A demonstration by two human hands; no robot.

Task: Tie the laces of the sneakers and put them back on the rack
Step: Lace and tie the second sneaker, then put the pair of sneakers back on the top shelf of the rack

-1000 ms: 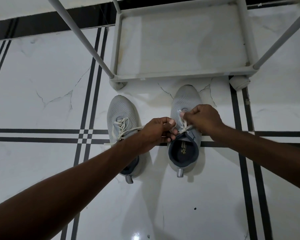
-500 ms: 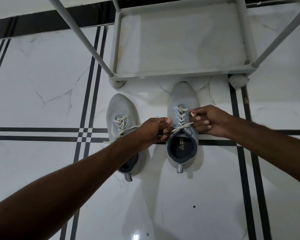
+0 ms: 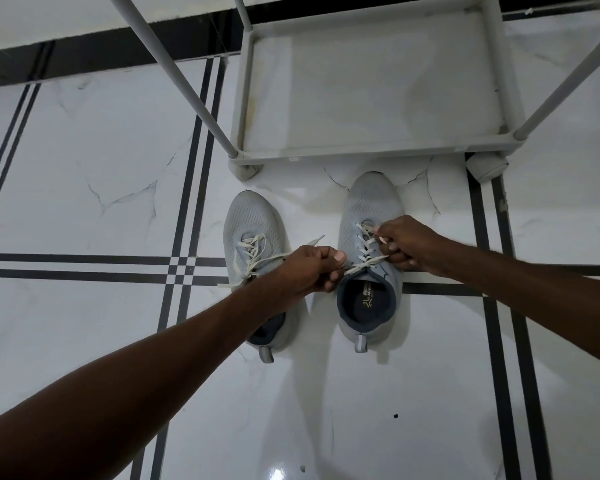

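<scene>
While both sneakers stand on the white floor (image 3: 84,341) just in front of the rack (image 3: 371,150), toes to it, the left hand (image 3: 309,268) is clenched on a lace end of the right sneaker (image 3: 369,258). Right hand (image 3: 409,247) pinches the other lace end at the shoe's right side. Left sneaker (image 3: 253,237) lies beside, laces (image 3: 253,251) loose & untied.

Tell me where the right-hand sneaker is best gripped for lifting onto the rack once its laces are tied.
Probably at the heel collar of the right-hand sneaker, coming from above and behind. Its opening faces up and toward the person, its heel tab is near, its toe points at the rack. Both hands, left and right, currently hold lace ends.
</scene>
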